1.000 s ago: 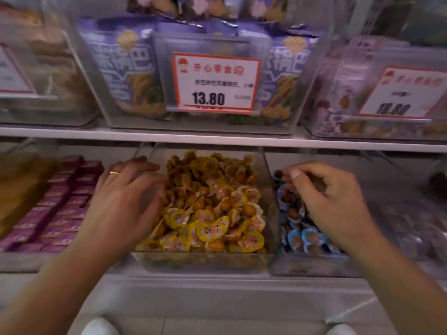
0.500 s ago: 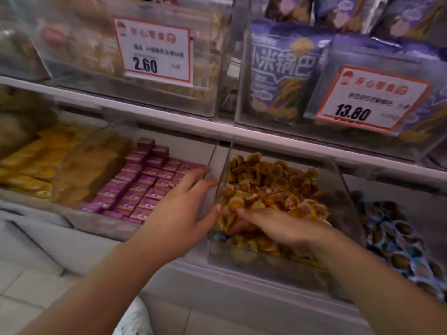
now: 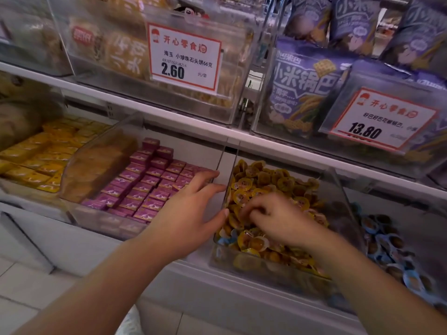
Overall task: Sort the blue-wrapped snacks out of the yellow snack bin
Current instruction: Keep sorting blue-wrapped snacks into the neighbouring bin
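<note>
The clear bin (image 3: 338, 189) of yellow-wrapped snacks (image 3: 266, 180) sits on the lower shelf, right of centre. A blue-wrapped snack (image 3: 226, 240) lies in its front left corner among the yellow ones. My left hand (image 3: 191, 213) rests against the bin's left wall, fingers straight and thumb at the wall's edge. My right hand (image 3: 278, 218) is inside the bin, its fingers curled down into the yellow snacks. Its fingertips are buried, so whether they pinch anything is hidden.
A bin of blue-wrapped snacks (image 3: 387, 240) stands directly to the right. Purple boxes (image 3: 145, 187) fill the bin on the left, with yellow boxes (image 3: 36, 160) beyond. The upper shelf (image 3: 169, 122) carries clear bins with price tags (image 3: 183, 56) and purple bags (image 3: 304, 88).
My right hand left the blue snack bin and moved left into the yellow bin, where its fingers curled into the snacks. The view swung left. My left hand stayed at the bin's left wall.
</note>
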Demonstrator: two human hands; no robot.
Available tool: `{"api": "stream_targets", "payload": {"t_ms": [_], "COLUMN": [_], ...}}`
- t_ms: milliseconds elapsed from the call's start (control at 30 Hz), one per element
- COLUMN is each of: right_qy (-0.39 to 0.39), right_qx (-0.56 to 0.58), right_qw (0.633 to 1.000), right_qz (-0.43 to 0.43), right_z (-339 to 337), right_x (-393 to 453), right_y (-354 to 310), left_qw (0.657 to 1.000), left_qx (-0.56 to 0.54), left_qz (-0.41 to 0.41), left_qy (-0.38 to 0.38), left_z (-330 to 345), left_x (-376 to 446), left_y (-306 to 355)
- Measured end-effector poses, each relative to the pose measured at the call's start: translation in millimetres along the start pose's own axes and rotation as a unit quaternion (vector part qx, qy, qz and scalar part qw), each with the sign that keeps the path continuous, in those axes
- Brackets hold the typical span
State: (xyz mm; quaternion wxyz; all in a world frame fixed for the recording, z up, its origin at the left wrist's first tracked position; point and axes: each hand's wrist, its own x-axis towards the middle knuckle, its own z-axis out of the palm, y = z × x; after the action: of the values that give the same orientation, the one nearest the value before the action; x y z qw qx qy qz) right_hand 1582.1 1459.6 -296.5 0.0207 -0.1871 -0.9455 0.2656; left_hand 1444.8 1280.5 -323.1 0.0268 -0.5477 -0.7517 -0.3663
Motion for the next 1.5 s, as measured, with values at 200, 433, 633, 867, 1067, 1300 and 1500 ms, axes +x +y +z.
{"api": "stream_targets", "payload": {"t_ms": [200,433,633,867,1067,1300,1500], "right_qy": [-0.193,-0.237,-0.267,-0.279,-0.252,-0.311,-0.341], "right_qx": [-0.129,-0.204,-0.128,-0.051,0.068,-0.031,-0.079], "right_qw": [0.973,0.948,0.952,0.948,0.957,0.947,0.935], "right_qz": [0.008,0.063,0.079,0.142,0.127,0.078,0.056], "right_z": [30.2,32.8,26.4,21.6,25.3,24.7,23.4], "right_x": [9.5,26.2,23.4,24.0,15.2,17.4,25.4], "right_y": [-23.6,-38.8,-32.3,-34.5,-30.9,-36.0,-27.7], "left_qw": [1.0,1.0,1.0,1.0,0.999,1.0,1.0], "left_qx": [-0.002,-0.01,-0.011,-0.011,-0.01,-0.013,-0.015], "left_qz": [-0.004,-0.001,-0.003,-0.007,-0.014,-0.01,-0.01], "left_qy": [0.01,0.003,-0.015,-0.02,-0.028,-0.02,-0.017], "left_z": [1.6,-0.1,-2.2,-2.5,-2.2,-0.6,-0.1], "left_x": [-2.0,-3.0,-2.6,-1.3,-0.9,-2.6,-1.7], "left_y": [-0.2,-0.2,0.1,1.0,3.1,2.4,2.6]}}
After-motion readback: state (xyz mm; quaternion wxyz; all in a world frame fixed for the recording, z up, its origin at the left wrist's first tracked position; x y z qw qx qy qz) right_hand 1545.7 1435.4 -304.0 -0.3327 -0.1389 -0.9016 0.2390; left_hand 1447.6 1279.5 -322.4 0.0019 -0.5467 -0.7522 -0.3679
